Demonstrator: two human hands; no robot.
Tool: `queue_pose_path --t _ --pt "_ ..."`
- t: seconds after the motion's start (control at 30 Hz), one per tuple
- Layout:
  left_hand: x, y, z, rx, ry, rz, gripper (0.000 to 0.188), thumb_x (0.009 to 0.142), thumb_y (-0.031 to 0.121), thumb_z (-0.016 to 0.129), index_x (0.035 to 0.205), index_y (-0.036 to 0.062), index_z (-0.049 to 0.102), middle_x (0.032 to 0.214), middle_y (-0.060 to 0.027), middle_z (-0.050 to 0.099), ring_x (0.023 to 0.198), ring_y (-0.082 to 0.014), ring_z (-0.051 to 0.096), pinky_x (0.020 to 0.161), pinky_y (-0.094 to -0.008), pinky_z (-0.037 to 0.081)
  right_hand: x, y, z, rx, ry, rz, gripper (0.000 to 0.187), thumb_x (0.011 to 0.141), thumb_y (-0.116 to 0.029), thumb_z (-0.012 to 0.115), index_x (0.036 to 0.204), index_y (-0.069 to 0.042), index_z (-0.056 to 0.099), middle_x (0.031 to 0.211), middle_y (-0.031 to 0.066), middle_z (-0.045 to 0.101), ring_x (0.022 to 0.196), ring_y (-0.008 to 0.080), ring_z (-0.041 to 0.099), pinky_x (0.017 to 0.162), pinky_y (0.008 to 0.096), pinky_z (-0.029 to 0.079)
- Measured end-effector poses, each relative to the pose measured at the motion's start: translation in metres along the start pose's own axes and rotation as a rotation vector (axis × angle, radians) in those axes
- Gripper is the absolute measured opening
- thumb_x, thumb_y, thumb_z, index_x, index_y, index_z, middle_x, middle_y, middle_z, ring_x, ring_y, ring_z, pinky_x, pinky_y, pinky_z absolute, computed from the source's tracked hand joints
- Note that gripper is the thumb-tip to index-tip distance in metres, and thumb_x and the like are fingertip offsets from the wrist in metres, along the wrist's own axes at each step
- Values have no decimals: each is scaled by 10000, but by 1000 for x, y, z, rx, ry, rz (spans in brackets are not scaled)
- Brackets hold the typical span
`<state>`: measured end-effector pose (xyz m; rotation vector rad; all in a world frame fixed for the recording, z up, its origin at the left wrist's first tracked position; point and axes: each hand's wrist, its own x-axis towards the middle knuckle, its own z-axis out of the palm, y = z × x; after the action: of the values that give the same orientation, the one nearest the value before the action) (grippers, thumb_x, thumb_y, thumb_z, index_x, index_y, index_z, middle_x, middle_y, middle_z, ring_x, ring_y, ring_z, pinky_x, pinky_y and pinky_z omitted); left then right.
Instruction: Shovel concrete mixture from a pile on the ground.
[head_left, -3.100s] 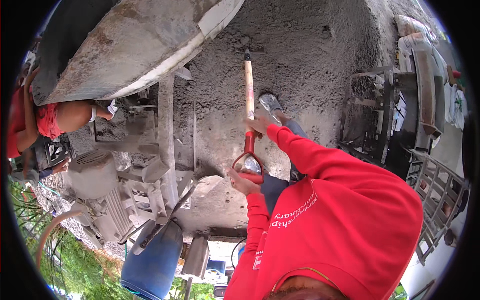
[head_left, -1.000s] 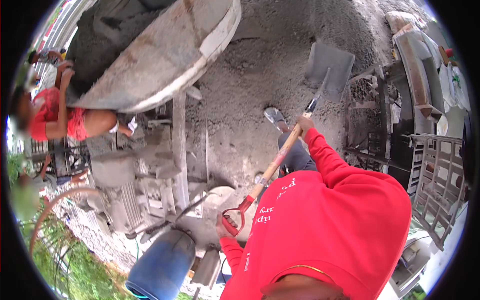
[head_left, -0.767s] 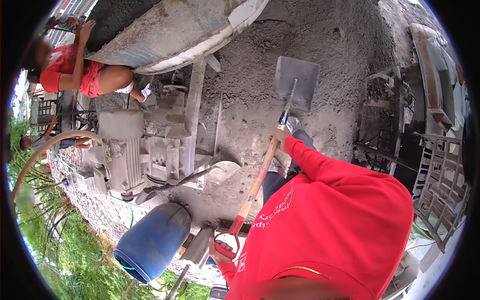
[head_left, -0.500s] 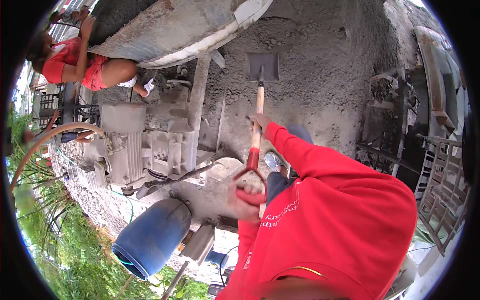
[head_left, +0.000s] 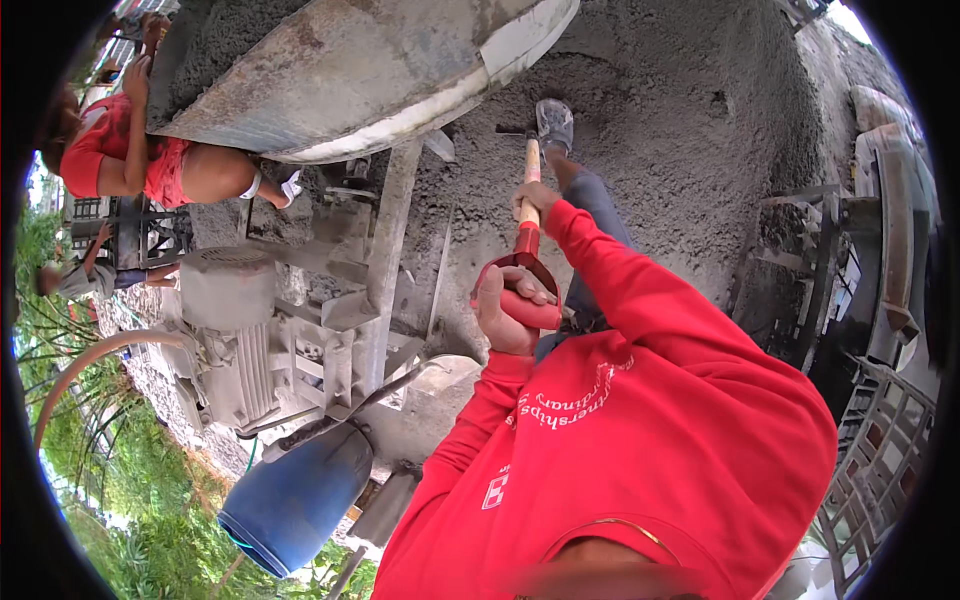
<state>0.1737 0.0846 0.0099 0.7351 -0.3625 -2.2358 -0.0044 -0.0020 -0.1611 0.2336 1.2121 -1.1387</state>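
L hand clamped on red D-handle | R hand round wooden shovel shaft | rt of rusty metal drum: grey mix remains, prob. mid-dig

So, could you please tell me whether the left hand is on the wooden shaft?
No, the left hand grips the red handle, while the right hand holds the wooden shaft.

White lettering (partly legible) on sweatshirt

shovel blade: mostly hidden | grey drum: cut off, top edge
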Motion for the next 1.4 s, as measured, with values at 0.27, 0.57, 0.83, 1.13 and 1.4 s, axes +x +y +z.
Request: queue_pose_path --t 0.27,0.57,0.83,1.13,1.4 --pt "-11 -22 -17 -42 667 -8 375 891 425 520 830 55 506 596 -31 478 514 -173 483 535 -341 447 23 38 -14 -89 206 -75 125 753 -92 616 794 3 546 644 98 564 507 204 562 479 322 514" --pt "-73 -146 -197 236 1186 13 539 828 572 559 742 40 538 576 -53 505 472 -150 466 451 -316 433 107 77 -101 -573 278 197 602 736 -449 687 1087 27 574 927 143 622 833 288 628 694 409 535" --pt "-24 -172 -221 264 1685 -84 650 821 662 439 693 26 489 529 -16 388 468 -141 406 437 -269 357 344 -21 -120 -341 372 -7 501 746 -453 687 990 -22 613 847 119 617 689 261 631 613 388 523" --pt "-118 -177 -142 445 1768 160 623 841 603 458 643 22 565 495 -34 472 422 -134 441 396 -275 386 286 53 -127 -268 151 59 167 737 -109 602 603 -74 508 552 61 521 440 179 497 421 337 396" --pt "-109 -131 -74 499 1646 45 627 838 614 455 699 23 617 547 -39 518 482 -137 486 422 -289 414 126 82 -161 -153 163 246 123 745 -89 607 648 -34 555 566 97 550 459 199 531 436 328 445"
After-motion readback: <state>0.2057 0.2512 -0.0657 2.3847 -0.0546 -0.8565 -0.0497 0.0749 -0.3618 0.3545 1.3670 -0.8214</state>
